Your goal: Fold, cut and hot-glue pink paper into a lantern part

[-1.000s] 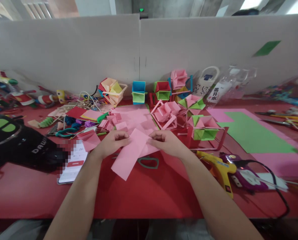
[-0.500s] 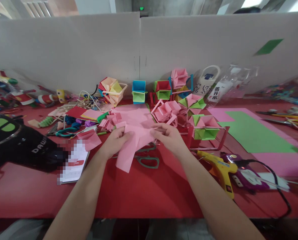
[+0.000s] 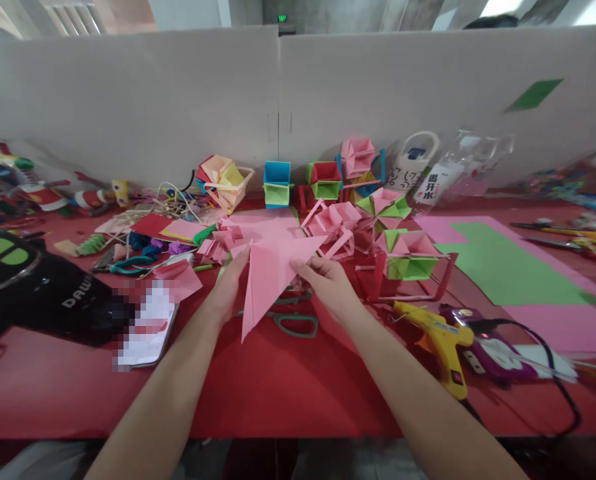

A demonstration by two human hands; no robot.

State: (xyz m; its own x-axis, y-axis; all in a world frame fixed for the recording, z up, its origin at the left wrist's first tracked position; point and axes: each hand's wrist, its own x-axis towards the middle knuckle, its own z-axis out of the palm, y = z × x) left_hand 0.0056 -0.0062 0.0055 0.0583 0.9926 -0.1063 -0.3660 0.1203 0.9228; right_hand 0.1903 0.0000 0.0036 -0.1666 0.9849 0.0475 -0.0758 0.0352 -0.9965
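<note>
A sheet of pink paper [image 3: 273, 277], folded to a triangle, is held up over the red table between my two hands. My left hand [image 3: 231, 280] grips its left edge, with the fingers mostly behind the paper. On the right slanted edge, my right hand [image 3: 325, 277] pinches the paper between thumb and fingers. Below the paper lies a pair of scissors with grey handles [image 3: 295, 325], its blades partly covered. Flat pink paper [image 3: 263, 220] lies behind my hands, beside small folded pink pieces [image 3: 221, 243].
A yellow glue gun [image 3: 443, 340] lies right, near a purple power strip [image 3: 498, 350]. Folded-paper boxes on frames [image 3: 411, 257] stand behind. Green sheets [image 3: 518, 263] lie farther right. Left are a phone [image 3: 148, 330] and a black hair dryer [image 3: 43, 287]. A grey partition [image 3: 128, 100] closes the back.
The pink paper has turned from an open, creased shape with a hanging flap to a flat triangle. My right hand has shifted slightly lower along its edge.
</note>
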